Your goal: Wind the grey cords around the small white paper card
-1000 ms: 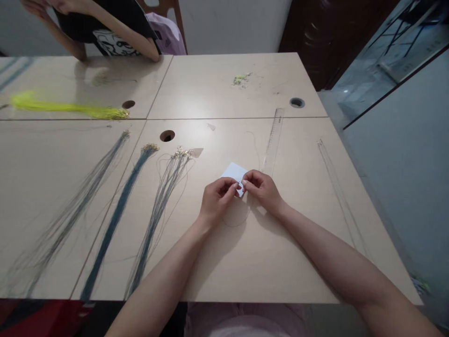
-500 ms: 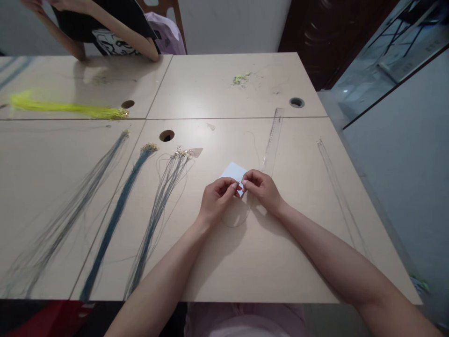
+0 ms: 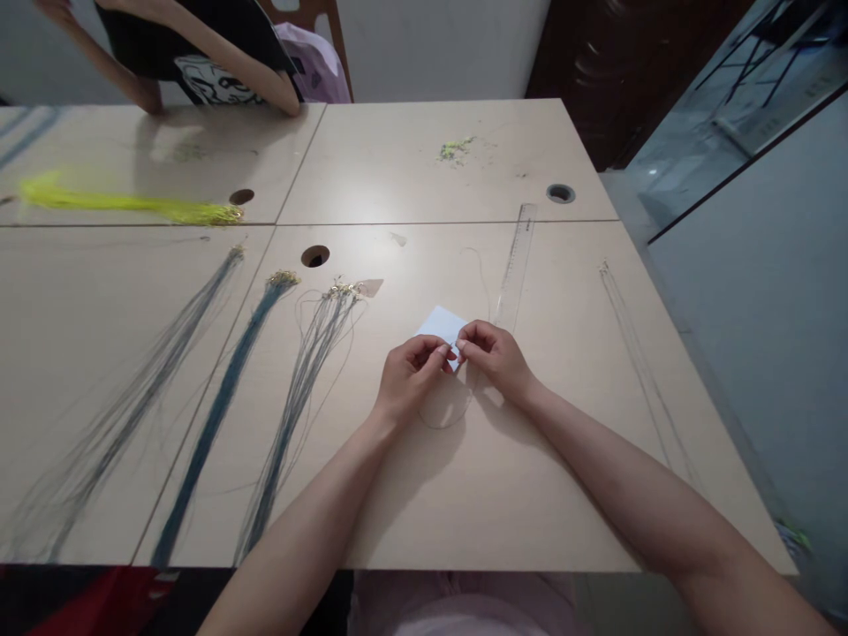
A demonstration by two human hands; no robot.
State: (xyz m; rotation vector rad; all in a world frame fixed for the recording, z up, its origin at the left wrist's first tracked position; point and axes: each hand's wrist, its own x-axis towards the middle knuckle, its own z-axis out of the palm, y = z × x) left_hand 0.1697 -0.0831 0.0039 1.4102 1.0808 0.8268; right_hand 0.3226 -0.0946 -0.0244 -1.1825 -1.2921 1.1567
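Observation:
My left hand (image 3: 416, 367) and my right hand (image 3: 494, 353) meet tip to tip above the table, each with thumb and index finger pinched. Between them they hold a thin cord (image 3: 445, 428), which loops down below the fingers; its fine end at the fingertips is too small to make out. A white paper square (image 3: 438, 320) lies just beneath and behind the fingers, partly covered by them. Past my right hand, a clear ruler (image 3: 517, 265) lies lengthwise, with a stretch of thin cord curving beside it.
Left of my hands lie grey cords (image 3: 305, 380) with metal ends, a blue bundle (image 3: 229, 424) and another grey bundle (image 3: 178, 336). Yellow cords (image 3: 132, 203) lie farther back. A few cords (image 3: 639, 353) rest at right. Opposite sits a person (image 3: 205, 53). Scraps (image 3: 456, 150) lie at the back.
My hands hold almost the same pinch in the same place. Across the table, the other person's raised hands have shifted slightly upward.

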